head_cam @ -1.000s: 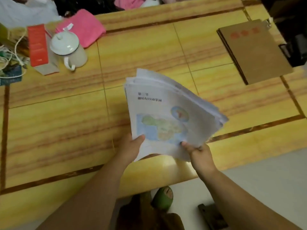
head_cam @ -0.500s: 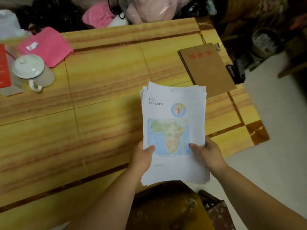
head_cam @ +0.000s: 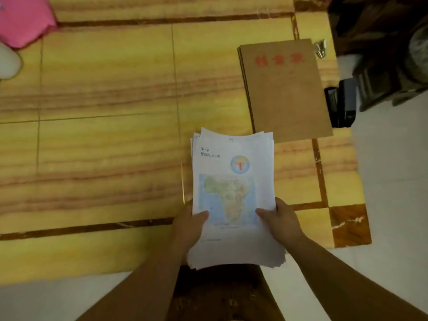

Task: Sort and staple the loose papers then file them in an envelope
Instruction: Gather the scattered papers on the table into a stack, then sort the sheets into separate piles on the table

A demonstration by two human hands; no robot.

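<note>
I hold a stack of white papers [head_cam: 234, 186] over the near right part of the yellow table [head_cam: 104, 147]; its top sheet shows a map of Africa and a round emblem. My left hand [head_cam: 188, 225] grips the stack's lower left edge, thumb on top. My right hand [head_cam: 281, 222] grips the lower right edge, thumb on the map's corner. The sheets' edges are slightly uneven. A brown envelope [head_cam: 284, 89] with red characters lies flat on the table just beyond the stack, to the right. A black stapler [head_cam: 341, 103] sits at the table's right edge beside the envelope.
A pink cloth [head_cam: 23, 19] and part of a white mug [head_cam: 9, 63] are at the far left. A small metal clip [head_cam: 320, 48] lies by the envelope's top right corner. Dark clutter fills the floor at the upper right. White floor borders the table on the right.
The stack turned from a tilted fan to upright and squared in both hands. The view shifted right and closer, bringing the envelope and stapler nearer and pushing the mug to the left edge.
</note>
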